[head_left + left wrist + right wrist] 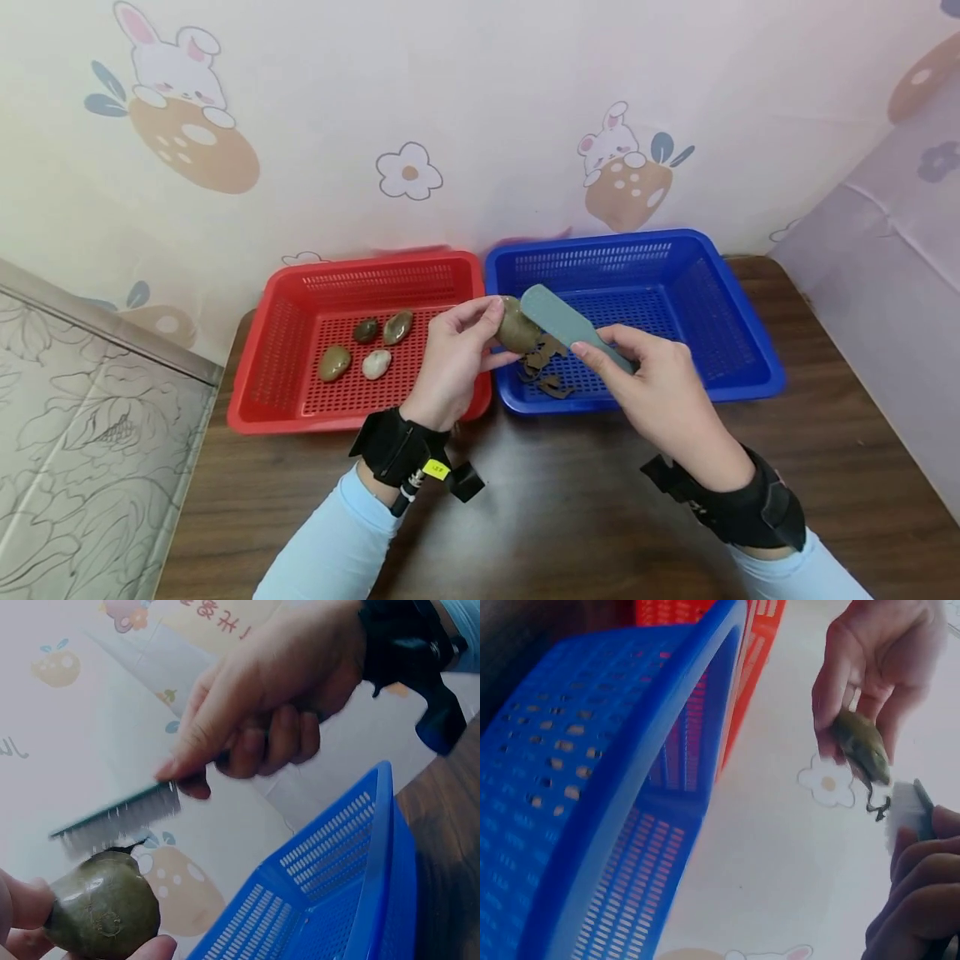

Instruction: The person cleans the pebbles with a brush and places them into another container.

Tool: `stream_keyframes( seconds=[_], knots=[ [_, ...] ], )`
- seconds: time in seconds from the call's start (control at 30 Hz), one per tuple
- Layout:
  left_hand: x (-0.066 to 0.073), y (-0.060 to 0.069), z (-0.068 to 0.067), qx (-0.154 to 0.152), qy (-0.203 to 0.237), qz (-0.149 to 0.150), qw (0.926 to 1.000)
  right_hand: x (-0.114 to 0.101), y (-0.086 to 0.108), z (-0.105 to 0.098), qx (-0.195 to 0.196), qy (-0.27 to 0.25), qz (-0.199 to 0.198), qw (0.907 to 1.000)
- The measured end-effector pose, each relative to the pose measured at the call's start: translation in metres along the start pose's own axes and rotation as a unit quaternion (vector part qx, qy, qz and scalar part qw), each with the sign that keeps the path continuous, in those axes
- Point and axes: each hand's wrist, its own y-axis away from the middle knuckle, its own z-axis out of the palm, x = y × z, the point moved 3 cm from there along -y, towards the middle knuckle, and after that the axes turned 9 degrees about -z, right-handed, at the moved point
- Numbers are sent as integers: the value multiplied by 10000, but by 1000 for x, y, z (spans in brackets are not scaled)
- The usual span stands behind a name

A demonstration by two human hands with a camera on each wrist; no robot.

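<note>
My left hand point(452, 354) pinches a smooth olive-brown stone point(517, 329) by its edge, over the near left side of the blue basket point(750, 333). A dark strip point(877, 808) hangs off the stone in the right wrist view. My right hand point(660, 379) grips a brush point(562, 318) by its handle, its grey-green back facing up. In the left wrist view its pale bristles point(124, 825) point down just above the stone; whether they touch it, I cannot tell. Below the stone lie brown flaky scraps point(555, 386) in the blue basket.
A red basket point(258, 358) stands left of the blue one and holds several stones, among them a white one point(377, 364) and an olive one point(334, 363). Both baskets sit on a dark wooden table point(555, 517), near a patterned wall covering point(480, 108).
</note>
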Motion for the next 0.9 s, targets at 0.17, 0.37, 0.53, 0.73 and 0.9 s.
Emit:
stream_keyframes(
  seconds=[0.17, 0.37, 0.53, 0.73, 0.9],
  knots=[
    [-4, -1, -1, -199, 238, -161, 9994, 2, 0, 0, -54, -51, 130, 9999],
    [-4, -2, -1, -429, 695, -158, 9965, 2, 2, -2, 69, -223, 115, 9997],
    [-2, -4, 5, -566, 888, -101, 9944, 2, 0, 8, -173, -360, 133, 9991],
    [0, -8, 10, -482, 1172, -226, 9917, 3, -3, 11, -126, -264, 150, 9995],
    [1, -9, 12, -320, 1365, -458, 9891, 2, -5, 15, -196, -273, 169, 9993]
  ],
)
